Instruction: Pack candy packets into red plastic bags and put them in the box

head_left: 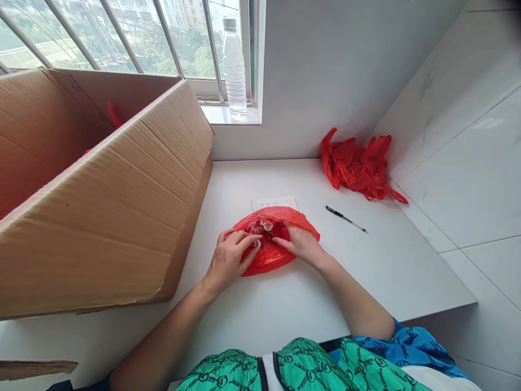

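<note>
A red plastic bag (272, 263) lies on the white table with its mouth spread toward me. Inside it are dark red items with white printed markings (266, 225), too small to identify. My left hand (232, 255) is at the bag's left side, thumb and index finger closed around a small piece with a round white printed mark (257, 244). From the right, my right hand (303, 243) reaches into the bag mouth. Its thumb stretches toward the printed items, apart from the other fingers, which are partly hidden by the bag's rim.
Just behind the bag is a white paper (280, 203) with writing. A black pen (345, 219) lies to the right, and crumpled red plastic bags (360, 165) sit in the back corner. A large cardboard box (122, 217) stands at left; a water bottle (235, 76) is on the windowsill.
</note>
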The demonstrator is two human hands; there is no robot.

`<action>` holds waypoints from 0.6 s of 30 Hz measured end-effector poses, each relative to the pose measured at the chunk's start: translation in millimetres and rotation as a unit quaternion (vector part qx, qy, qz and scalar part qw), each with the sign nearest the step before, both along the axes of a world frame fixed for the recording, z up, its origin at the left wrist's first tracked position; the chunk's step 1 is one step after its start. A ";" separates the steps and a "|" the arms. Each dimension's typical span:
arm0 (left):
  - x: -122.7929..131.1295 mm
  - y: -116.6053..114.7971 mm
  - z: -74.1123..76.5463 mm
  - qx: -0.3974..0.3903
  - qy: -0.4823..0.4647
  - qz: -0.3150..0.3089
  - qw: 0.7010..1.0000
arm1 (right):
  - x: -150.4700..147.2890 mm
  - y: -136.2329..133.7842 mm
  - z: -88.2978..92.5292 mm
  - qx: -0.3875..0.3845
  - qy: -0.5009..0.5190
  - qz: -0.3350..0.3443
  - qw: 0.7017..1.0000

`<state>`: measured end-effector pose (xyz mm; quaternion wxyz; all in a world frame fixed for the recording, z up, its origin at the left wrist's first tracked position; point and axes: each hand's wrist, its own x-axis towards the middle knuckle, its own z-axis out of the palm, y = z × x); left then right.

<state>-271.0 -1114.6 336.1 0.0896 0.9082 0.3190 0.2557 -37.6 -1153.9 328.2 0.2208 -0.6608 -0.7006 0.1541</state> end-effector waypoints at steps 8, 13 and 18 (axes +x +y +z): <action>3.7 -4.7 -0.9 0.017 0.010 -0.024 1.000 | 0.5 -3.1 10.0 -0.022 -0.003 -0.015 1.000; 2.9 -3.5 -8.1 0.027 0.041 -0.030 0.998 | 10.1 -8.5 26.9 0.013 0.089 -0.072 0.993; 2.9 -2.0 -12.1 0.036 0.037 -0.025 0.998 | 11.9 -12.1 33.3 0.052 0.198 -0.086 0.975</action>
